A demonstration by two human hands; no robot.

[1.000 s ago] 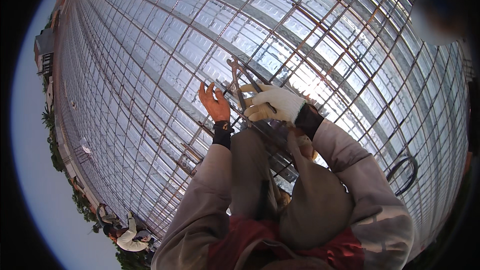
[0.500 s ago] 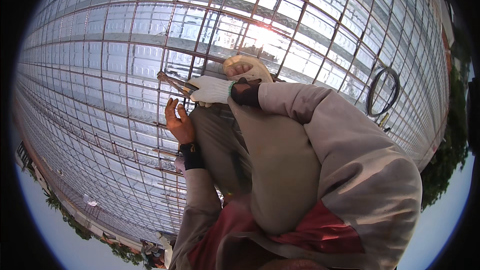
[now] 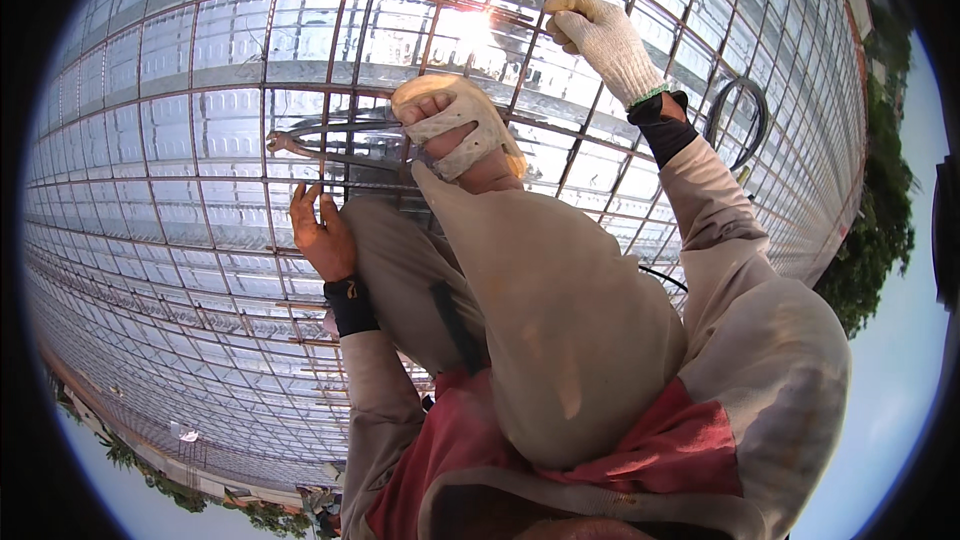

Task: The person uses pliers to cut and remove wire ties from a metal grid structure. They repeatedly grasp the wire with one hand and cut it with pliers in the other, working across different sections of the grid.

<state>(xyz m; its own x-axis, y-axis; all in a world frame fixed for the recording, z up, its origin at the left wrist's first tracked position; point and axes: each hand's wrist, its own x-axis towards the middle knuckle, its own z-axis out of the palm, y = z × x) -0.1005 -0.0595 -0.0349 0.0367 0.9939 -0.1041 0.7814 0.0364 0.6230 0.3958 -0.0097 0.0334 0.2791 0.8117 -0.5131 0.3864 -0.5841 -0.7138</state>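
Note:
A pair of pincers [image 3: 290, 144] with rusty jaws and long handles lies opened on the rebar mesh [image 3: 205, 177], just left of my sandalled foot [image 3: 470, 143]. Below the pincers, my bare left hand [image 3: 322, 232] is beside my knee, fingers bent and apart, tips near a bar, holding nothing I can see. Out to the upper right reaches my right hand [image 3: 600, 37] in a white knit glove. Its fingers are curled together above the mesh; whatever they may hold is hidden.
A coil of dark wire [image 3: 764, 130] rests on the mesh at the right. Shiny metal decking [image 3: 225, 140] with raised ribs shows under the bars, glaring near the top. Another person [image 3: 322, 510] is partly visible at the lower left edge, and trees stand beyond the right side.
My right hand has let go of the pincers and swung up and right, away from my foot. The pincers now lie with handles spread. My left hand stays near my knee.

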